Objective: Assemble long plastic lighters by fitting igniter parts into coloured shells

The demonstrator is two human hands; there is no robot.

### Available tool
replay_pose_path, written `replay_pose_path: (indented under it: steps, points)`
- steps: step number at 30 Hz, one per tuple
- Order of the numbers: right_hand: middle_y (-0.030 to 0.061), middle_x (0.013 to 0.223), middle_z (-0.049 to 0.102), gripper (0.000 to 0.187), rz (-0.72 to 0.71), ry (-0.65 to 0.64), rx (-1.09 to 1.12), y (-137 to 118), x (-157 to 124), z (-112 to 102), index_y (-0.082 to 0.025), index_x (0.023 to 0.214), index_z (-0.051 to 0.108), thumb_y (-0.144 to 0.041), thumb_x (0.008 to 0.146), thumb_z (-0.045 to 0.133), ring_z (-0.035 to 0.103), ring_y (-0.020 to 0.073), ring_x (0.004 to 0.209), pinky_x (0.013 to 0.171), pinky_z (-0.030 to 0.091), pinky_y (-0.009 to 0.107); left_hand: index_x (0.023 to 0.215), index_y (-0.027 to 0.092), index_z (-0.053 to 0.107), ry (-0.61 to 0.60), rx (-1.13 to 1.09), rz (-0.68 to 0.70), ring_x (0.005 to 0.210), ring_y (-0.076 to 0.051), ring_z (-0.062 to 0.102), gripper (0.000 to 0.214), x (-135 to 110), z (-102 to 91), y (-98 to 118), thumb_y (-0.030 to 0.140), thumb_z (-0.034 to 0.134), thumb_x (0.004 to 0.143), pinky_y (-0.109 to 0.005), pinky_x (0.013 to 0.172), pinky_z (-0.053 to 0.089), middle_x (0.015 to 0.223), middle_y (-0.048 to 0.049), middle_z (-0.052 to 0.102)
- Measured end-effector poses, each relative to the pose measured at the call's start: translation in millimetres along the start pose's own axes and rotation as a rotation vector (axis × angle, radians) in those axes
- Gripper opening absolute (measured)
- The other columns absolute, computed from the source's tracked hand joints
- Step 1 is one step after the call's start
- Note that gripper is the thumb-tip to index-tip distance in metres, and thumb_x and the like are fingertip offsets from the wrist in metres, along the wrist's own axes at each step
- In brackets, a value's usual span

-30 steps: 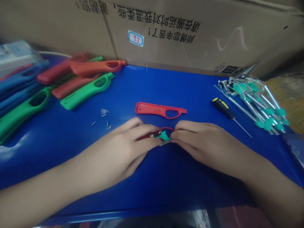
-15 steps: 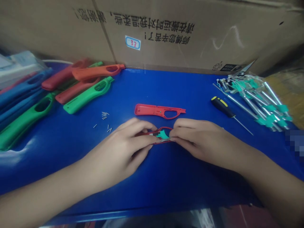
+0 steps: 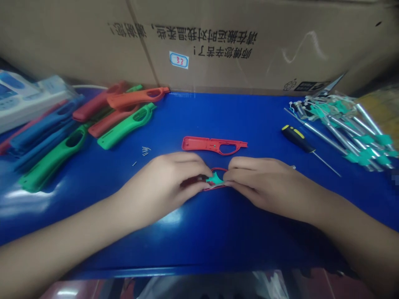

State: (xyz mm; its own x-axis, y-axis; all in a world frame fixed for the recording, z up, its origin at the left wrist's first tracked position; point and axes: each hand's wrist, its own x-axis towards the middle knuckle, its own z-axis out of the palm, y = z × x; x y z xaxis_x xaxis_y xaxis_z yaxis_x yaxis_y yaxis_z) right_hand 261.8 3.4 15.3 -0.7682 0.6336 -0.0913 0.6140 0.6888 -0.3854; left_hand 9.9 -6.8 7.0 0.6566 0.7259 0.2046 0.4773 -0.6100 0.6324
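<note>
My left hand (image 3: 170,182) and my right hand (image 3: 260,182) meet at the middle of the blue table (image 3: 218,224). Both pinch a red plastic lighter shell (image 3: 218,171) that lies flat, mostly hidden under the fingers. A small teal trigger piece (image 3: 215,179) sits inside it between my fingertips. A matching red shell half (image 3: 213,145) lies loose just beyond my hands, open side up.
Green, red, orange and blue lighter bodies (image 3: 124,124) are piled at the left. Several small pins (image 3: 145,150) lie near them. A black and yellow screwdriver (image 3: 297,139) and a heap of metal tubes with teal parts (image 3: 346,126) lie at the right. Cardboard boxes (image 3: 218,41) wall the back.
My fingers closed in a little tighter around the teal piece in the red shell. The view shifted slightly to the left and up. Nothing else on the table moved.
</note>
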Motion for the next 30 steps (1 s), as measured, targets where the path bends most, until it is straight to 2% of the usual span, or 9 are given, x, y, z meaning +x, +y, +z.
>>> replay_pose_path:
  steps: [5, 9, 19, 30]
  points:
    - [0.0022, 0.095, 0.067, 0.024, -0.006, -0.001, 0.0, -4.4, -1.5, -0.7, -0.022, 0.1, 0.072, -0.022, 0.104, 0.049, 0.063, 0.0152, 0.08, 0.065, 0.04, 0.028, 0.094, 0.019, 0.076, 0.003, -0.045, -0.068, 0.077, -0.011, 0.068, 0.011, 6.0, -1.7, -0.9, 0.019, 0.082, 0.084, -0.021, 0.07, 0.052, 0.089, 0.0016, 0.075]
    - [0.002, 0.094, 0.067, 0.024, -0.006, -0.012, -0.002, -4.9, -2.3, -0.9, -0.022, 0.098, 0.072, -0.022, 0.104, 0.048, 0.063, 0.015, 0.078, 0.064, 0.039, 0.028, 0.092, 0.02, 0.076, -0.024, -0.052, -0.123, 0.064, -0.009, 0.061, 0.016, 6.8, -1.2, -1.0, 0.017, 0.086, 0.079, -0.02, 0.06, 0.047, 0.08, 0.0041, 0.073]
    - [0.0029, 0.095, 0.068, 0.024, -0.015, 0.004, -0.006, -4.9, -2.0, 0.3, -0.022, 0.099, 0.072, -0.019, 0.102, 0.049, 0.064, 0.0159, 0.08, 0.064, 0.039, 0.028, 0.096, 0.018, 0.071, -0.082, 0.052, 0.019, 0.07, -0.01, 0.063, 0.013, 5.5, -6.6, -2.0, 0.027, 0.078, 0.09, -0.021, 0.063, 0.043, 0.087, 0.0018, 0.071]
    - [0.0024, 0.092, 0.067, 0.023, -0.024, 0.004, -0.002, -4.6, -2.2, 1.0, -0.021, 0.099, 0.071, -0.019, 0.102, 0.048, 0.062, 0.0155, 0.078, 0.065, 0.039, 0.029, 0.098, 0.019, 0.069, -0.113, 0.045, 0.046, 0.072, -0.011, 0.063, 0.01, 5.3, -7.5, -3.5, 0.027, 0.073, 0.094, -0.021, 0.064, 0.044, 0.089, 0.0001, 0.07]
